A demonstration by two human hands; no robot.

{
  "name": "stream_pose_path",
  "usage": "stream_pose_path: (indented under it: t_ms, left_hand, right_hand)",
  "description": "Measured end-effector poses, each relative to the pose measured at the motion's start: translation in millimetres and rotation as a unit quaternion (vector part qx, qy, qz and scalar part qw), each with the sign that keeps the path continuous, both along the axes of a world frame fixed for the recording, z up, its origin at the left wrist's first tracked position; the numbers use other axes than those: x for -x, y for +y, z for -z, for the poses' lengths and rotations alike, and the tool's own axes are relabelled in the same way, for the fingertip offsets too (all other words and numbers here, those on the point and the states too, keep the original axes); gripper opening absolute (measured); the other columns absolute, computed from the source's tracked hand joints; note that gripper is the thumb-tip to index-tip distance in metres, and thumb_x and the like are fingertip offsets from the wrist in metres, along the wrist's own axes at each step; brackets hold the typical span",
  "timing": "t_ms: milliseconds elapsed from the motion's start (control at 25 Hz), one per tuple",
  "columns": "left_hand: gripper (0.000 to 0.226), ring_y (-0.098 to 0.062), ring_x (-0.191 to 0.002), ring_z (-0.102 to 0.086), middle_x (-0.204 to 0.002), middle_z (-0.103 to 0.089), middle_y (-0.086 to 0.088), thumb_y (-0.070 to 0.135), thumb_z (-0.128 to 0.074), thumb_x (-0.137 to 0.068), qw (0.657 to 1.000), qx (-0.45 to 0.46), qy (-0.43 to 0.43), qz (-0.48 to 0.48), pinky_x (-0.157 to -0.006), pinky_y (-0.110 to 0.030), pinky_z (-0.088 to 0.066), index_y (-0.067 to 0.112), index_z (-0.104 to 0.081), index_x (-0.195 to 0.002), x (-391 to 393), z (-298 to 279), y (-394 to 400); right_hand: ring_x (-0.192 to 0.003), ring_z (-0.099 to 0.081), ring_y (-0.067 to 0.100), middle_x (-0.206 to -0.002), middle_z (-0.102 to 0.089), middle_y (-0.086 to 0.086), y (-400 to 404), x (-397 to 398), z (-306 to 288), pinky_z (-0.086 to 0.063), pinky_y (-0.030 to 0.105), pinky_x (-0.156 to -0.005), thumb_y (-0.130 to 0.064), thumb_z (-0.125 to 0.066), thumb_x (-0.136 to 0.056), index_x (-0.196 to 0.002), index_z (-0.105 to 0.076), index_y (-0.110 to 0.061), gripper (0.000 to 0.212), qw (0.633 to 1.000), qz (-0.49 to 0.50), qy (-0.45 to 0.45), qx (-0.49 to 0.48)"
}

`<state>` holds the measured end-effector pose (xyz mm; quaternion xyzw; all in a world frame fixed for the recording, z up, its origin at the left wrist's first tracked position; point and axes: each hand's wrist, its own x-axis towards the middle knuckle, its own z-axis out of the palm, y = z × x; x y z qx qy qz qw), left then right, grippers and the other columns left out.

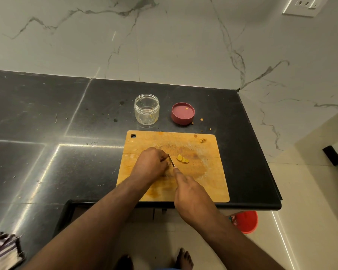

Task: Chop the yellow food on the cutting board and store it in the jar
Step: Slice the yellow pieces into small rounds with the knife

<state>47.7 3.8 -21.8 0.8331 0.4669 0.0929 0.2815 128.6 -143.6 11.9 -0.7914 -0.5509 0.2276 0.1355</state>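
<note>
Head view: the knife handle is gripped by the right hand (191, 195), forefinger laid along the back of the blade (171, 160). Against the blade's left side, the left hand (150, 164) is curled over the food, which is hidden. Just right of the blade lie the slices (182, 159), judged small, light, firm, best pinched or scooped. Beyond the board (209, 182) stands the open jar (146, 109).

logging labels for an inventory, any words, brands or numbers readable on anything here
None can be read.
Clear plastic jar: no label showing.
Dark red round lid: plain.
Wooden cutting board: no print.
White wall socket plate: no legible marking.
</note>
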Motion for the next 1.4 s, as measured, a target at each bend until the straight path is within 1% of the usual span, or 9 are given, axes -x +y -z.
stream_pose_path:
  t_ms: [80, 160, 320, 480, 600, 720, 880, 1120, 1400]
  left_hand:
    - [0.022, -0.019, -0.094, -0.066, -0.108, -0.073, -0.005, 0.020, -0.067, -0.092, 1.000, -0.001, 0.001, 0.002, -0.084, -0.037, -0.057, 0.012, -0.077, -0.109, 0, -1, 0]
    - [0.019, -0.019, -0.092, -0.066, -0.104, -0.074, -0.004, 0.020, -0.067, -0.092, 1.000, 0.001, 0.000, 0.000, -0.083, -0.038, -0.057, 0.013, -0.078, -0.106, 0, -2, -1]
    - [0.025, -0.015, -0.095, -0.066, -0.109, -0.075, 0.000, 0.023, -0.068, -0.091, 1.000, 0.006, -0.016, -0.013, -0.083, -0.030, -0.056, 0.016, -0.077, -0.114, 0, 0, 0]
    - [0.031, -0.013, -0.101, -0.065, -0.116, -0.073, 0.000, 0.026, -0.071, -0.092, 0.999, 0.026, -0.022, -0.020, -0.084, -0.024, -0.051, 0.016, -0.073, -0.121, 0, 1, 3]
    - [0.034, -0.013, -0.104, -0.065, -0.119, -0.072, 0.000, 0.026, -0.070, -0.093, 0.999, 0.032, -0.018, -0.018, -0.089, -0.026, -0.053, 0.016, -0.071, -0.125, 1, 0, 2]
    - [0.035, -0.013, -0.100, -0.065, -0.114, -0.073, 0.000, 0.025, -0.069, -0.093, 0.999, 0.028, -0.019, -0.016, -0.087, -0.028, -0.055, 0.016, -0.069, -0.127, 2, 0, -1]
    - [0.030, -0.011, -0.095, -0.063, -0.109, -0.072, 0.001, 0.023, -0.070, -0.092, 0.999, 0.030, -0.030, -0.033, -0.079, -0.023, -0.052, 0.017, -0.071, -0.122, 3, 0, -3]
    - [0.027, -0.012, -0.094, -0.065, -0.110, -0.074, -0.001, 0.022, -0.069, -0.092, 0.999, 0.025, -0.031, -0.035, -0.075, -0.022, -0.051, 0.016, -0.074, -0.118, 2, 1, -4]
    - [0.027, -0.011, -0.095, -0.066, -0.114, -0.074, 0.001, 0.020, -0.070, -0.092, 0.999, 0.033, -0.014, -0.026, -0.079, -0.023, -0.053, 0.017, -0.074, -0.119, 0, 2, 1]
  right_hand:
    - [-0.115, -0.052, 0.023, -0.136, -0.047, 0.006, 8, -3, -1, -0.046, 0.035, -0.094, -0.011, -0.038, -0.098, -0.156, -0.014, -0.024, 0.064, 1.000, -0.003, 0.001, 0.015]
    - [-0.117, -0.051, 0.024, -0.136, -0.047, 0.006, 15, -4, -1, -0.045, 0.036, -0.096, -0.009, -0.040, -0.097, -0.156, -0.014, -0.024, 0.067, 1.000, -0.003, 0.000, 0.029]
    - [-0.119, -0.050, 0.021, -0.139, -0.047, 0.004, -2, -1, 3, -0.044, 0.034, -0.099, -0.012, -0.039, -0.098, -0.156, -0.014, -0.025, 0.064, 1.000, 0.007, 0.022, 0.017]
    - [-0.110, -0.051, 0.015, -0.131, -0.049, -0.002, -31, -1, 9, -0.047, 0.034, -0.093, -0.022, -0.034, -0.102, -0.155, -0.013, -0.031, 0.058, 0.999, 0.029, 0.038, -0.005]
    - [-0.114, -0.049, 0.010, -0.135, -0.049, -0.004, -34, -9, 3, -0.044, 0.028, -0.098, -0.024, -0.034, -0.104, -0.155, -0.017, -0.030, 0.055, 0.995, 0.053, 0.070, -0.040]
    - [-0.123, -0.046, 0.009, -0.142, -0.046, -0.004, -32, -12, -6, -0.040, 0.024, -0.101, -0.022, -0.035, -0.104, -0.155, -0.020, -0.029, 0.054, 0.992, 0.056, 0.091, -0.070]
    - [-0.114, -0.054, 0.011, -0.137, -0.052, -0.003, -23, -6, -4, -0.047, 0.028, -0.092, -0.023, -0.036, -0.104, -0.148, -0.028, -0.027, 0.045, 0.994, 0.043, 0.063, -0.080]
    - [-0.120, -0.052, 0.019, -0.143, -0.045, 0.001, -15, 0, 6, -0.045, 0.033, -0.099, -0.022, -0.033, -0.103, -0.151, -0.025, -0.023, 0.048, 0.998, 0.021, 0.021, -0.058]
    - [-0.113, -0.054, 0.018, -0.134, -0.052, 0.003, -7, -8, 7, -0.047, 0.032, -0.092, -0.018, -0.034, -0.101, -0.150, -0.028, -0.025, 0.050, 0.999, -0.002, 0.012, -0.050]
